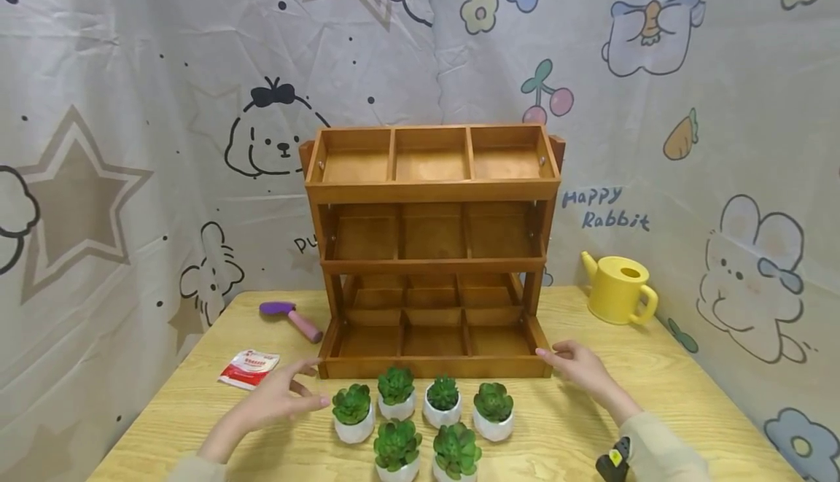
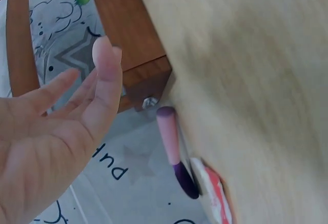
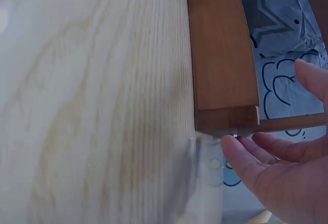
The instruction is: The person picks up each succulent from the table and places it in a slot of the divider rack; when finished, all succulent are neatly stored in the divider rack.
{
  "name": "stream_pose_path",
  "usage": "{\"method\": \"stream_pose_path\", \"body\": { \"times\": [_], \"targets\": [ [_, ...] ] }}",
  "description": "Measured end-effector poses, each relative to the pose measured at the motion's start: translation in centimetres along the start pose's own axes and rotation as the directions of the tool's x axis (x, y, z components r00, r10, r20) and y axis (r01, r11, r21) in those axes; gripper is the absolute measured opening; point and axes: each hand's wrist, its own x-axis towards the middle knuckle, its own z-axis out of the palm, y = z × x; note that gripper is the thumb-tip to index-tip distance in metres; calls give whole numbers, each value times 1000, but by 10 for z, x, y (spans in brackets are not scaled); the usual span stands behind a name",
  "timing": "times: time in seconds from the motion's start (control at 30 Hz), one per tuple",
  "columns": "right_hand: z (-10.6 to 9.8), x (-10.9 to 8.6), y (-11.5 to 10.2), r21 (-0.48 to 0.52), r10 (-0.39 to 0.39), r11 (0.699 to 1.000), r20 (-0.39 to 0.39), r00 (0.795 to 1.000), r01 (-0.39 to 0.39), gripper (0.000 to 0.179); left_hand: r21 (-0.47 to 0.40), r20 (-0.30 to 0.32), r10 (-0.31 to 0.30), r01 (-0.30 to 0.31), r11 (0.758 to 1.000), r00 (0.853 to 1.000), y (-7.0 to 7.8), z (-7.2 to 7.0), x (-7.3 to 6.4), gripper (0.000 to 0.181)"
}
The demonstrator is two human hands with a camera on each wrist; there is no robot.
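A brown wooden tiered rack [image 1: 433, 369] stands on the table, each tier split into compartments that hold nothing. My right hand [image 1: 580, 372] is at its lower right front corner, fingertips right at the side of the bottom tier, as the right wrist view also shows at the rack's end [image 3: 225, 116]. My left hand [image 1: 278, 398] hovers near the lower left corner, fingers spread and holding nothing. Close to its thumb sits a potted succulent [image 1: 353, 415] in a white pot. Several more such plants, one of them a small potted succulent [image 1: 442, 403], stand in front of the rack.
Left of the rack lie a small trowel [image 1: 292, 318] with purple blade and pink handle, and a red and white packet [image 1: 249, 369]. A yellow watering can [image 1: 618, 290] stands at the back right. A printed cloth [image 1: 420, 52] hangs behind the table [image 1: 571, 424].
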Motion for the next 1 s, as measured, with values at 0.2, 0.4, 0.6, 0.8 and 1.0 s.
{"method": "stream_pose_path", "body": {
  "times": [0.2, 0.4, 0.6, 0.8, 1.0],
  "targets": [
    [11, 5, 1, -38, 7, 999, -13, 1000, -8, 77, -49, 117, 46, -41, 998, 992, -10, 8, -1, 74],
    [14, 8, -2, -52, 4, 999, -27, 1000, -6, 79, -38, 150, 87, -82, 996, 985, -13, 13, 1, 73],
    [17, 11, -3, -57, 27, 998, -39, 999, -29, 82, 19, 167, 135, -140, 990, 977, -11, 18, 3, 74],
    [20, 15, 0, -50, 14, 999, -58, 998, -16, 81, 45, 164, 147, -156, 987, 975, -12, 23, 6, 75],
    [21, 16, -1, -70, 1, 998, -78, 997, -7, 77, 69, 183, 138, -153, 986, 973, -10, 27, 13, 74]
  ]
}}
